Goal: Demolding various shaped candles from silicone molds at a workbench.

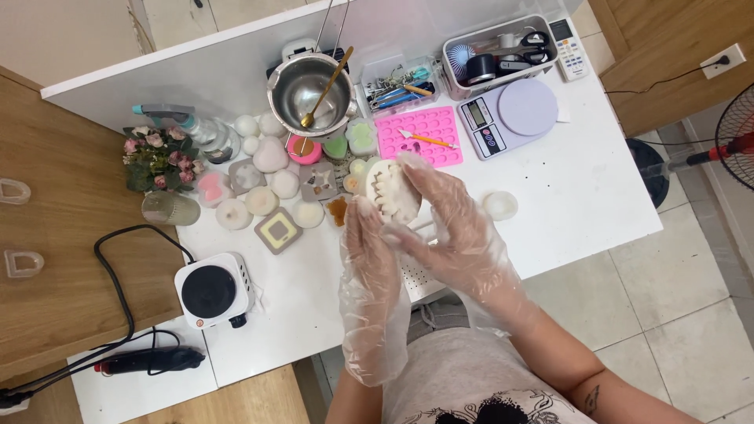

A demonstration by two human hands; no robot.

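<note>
Both my hands wear clear plastic gloves. My right hand (455,224) grips a white ridged mould (390,194) held upright over the white table (581,196), fingers wrapped over its far side. My left hand (367,255) presses against the mould's near edge from below, fingers curled toward it. Whether the left hand grips or only touches the mould is unclear.
Several small candles and moulds (271,188) crowd the table's left. A steel pot with a gold spoon (309,93), pink silicone tray (420,135), kitchen scale (510,114), tool bins (495,51), small hotplate (210,290), flowers (157,157) and a round white disc (500,205) surround my hands.
</note>
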